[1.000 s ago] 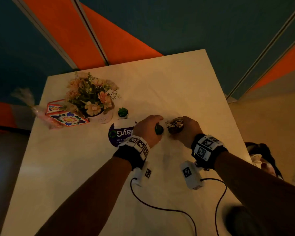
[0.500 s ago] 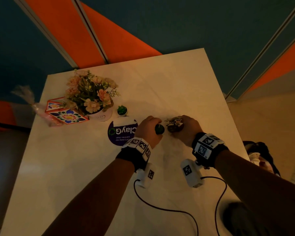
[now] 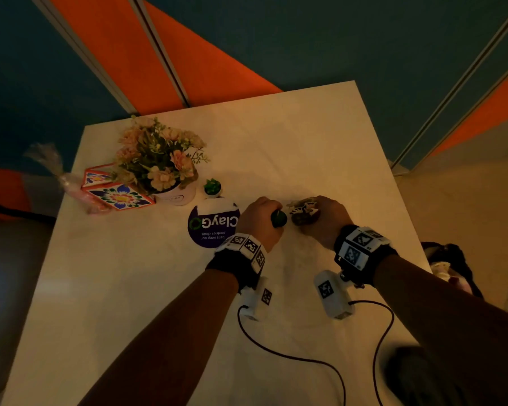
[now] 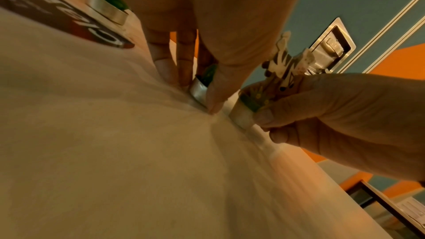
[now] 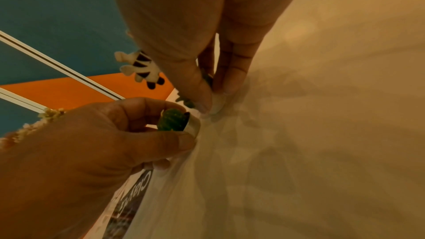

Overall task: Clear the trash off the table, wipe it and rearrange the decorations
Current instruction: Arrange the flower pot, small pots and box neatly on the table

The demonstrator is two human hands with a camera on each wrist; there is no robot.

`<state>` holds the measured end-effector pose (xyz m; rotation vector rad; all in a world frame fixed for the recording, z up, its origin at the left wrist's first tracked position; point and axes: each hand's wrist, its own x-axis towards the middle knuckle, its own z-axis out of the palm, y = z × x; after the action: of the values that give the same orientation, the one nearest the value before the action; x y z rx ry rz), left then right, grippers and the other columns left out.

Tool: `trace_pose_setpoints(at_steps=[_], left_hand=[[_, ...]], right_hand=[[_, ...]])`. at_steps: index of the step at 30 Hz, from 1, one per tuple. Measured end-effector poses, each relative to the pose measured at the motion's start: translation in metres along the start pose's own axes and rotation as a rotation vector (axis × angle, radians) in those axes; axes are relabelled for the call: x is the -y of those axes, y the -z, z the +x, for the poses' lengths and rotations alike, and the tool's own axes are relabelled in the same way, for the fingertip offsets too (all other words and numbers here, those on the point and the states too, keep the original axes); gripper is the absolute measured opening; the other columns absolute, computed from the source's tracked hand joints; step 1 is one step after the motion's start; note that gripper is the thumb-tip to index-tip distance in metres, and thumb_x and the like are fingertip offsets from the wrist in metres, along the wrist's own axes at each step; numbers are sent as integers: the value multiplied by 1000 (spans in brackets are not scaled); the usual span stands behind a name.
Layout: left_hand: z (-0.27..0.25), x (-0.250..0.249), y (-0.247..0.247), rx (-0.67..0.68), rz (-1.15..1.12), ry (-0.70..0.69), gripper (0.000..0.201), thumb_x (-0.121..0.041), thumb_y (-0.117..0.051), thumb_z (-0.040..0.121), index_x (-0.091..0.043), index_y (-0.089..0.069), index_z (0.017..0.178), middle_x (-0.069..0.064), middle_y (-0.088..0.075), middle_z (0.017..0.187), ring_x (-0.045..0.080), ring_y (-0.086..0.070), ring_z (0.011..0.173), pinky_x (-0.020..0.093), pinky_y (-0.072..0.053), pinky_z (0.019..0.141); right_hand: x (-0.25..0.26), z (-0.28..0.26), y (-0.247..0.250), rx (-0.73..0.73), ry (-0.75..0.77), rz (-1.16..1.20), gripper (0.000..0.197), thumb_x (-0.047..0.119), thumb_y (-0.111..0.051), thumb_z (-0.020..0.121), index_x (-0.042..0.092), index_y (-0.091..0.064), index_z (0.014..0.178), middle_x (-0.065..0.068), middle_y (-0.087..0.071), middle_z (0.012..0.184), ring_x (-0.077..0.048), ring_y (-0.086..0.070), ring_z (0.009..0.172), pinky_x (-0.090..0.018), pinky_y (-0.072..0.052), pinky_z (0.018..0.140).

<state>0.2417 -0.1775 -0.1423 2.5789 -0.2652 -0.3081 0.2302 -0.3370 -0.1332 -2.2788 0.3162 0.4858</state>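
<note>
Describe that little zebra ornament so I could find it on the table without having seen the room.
Start at the pale table and find the flower pot at its left. Go right, past the round purple sticker, to the right hand pinching the zebra ornament. Its black-and-white striped figure on a low base sets it apart from the small green cactus pot held in the left hand.

Two small potted succulents (image 3: 212, 187) (image 3: 278, 218), one zebra ornament (image 3: 304, 210), one flower pot (image 3: 162, 168), two patterned boxes (image 3: 119, 197) (image 3: 96, 177), one round sticker (image 3: 213, 227).
</note>
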Motion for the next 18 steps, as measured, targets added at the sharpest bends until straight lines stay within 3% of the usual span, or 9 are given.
trace_pose_setpoints(at_steps=[4, 8, 11, 13, 15, 18], left_hand=[[1, 1, -1, 17, 1, 12, 44, -19, -71, 80, -15, -60, 122, 5, -57, 119, 24, -55, 110, 33, -46, 94], [-2, 4, 7, 93, -39, 14, 66, -10, -68, 72, -18, -48, 135, 4, -48, 130, 24, -51, 118, 34, -45, 100], [-6, 15, 26, 8, -72, 61, 66, -8, -64, 72, -21, -46, 135, -1, -43, 133, 25, -55, 111, 31, -48, 92], [-4, 27, 43, -83, -12, 130, 59, -7, -59, 77, -21, -47, 133, -2, -40, 136, 24, -52, 115, 29, -46, 92], [3, 39, 57, -148, 94, 184, 54, -6, -54, 82, -19, -47, 134, 1, -38, 139, 25, -48, 121, 35, -45, 96], [16, 52, 69, -79, 241, 239, 59, -1, -50, 85, -18, -39, 140, 5, -32, 145, 28, -36, 132, 40, -41, 101]], right_hand=[[-2, 1, -2, -4, 2, 8, 45, 20, -72, 78, 11, -58, 120, -11, -59, 123, -29, -55, 114, -35, -47, 95], [-3, 3, -2, 1, 3, 33, 50, 18, -74, 76, 13, -58, 123, -8, -58, 127, -28, -54, 117, -31, -45, 96], [-9, 6, -2, 0, 1, 83, 57, 14, -78, 70, 15, -59, 124, -7, -58, 129, -27, -54, 120, -35, -46, 101], [-11, 6, -3, 7, 3, 86, 59, 14, -80, 70, 16, -59, 124, -6, -59, 127, -26, -55, 118, -31, -45, 98], [-11, 7, -5, 5, 8, 97, 57, 15, -79, 70, 16, -59, 124, -6, -60, 126, -25, -55, 117, -28, -45, 95], [-10, 7, -8, -21, 0, 102, 54, 19, -78, 72, 16, -60, 123, -7, -61, 125, -25, -56, 115, -32, -47, 96]])
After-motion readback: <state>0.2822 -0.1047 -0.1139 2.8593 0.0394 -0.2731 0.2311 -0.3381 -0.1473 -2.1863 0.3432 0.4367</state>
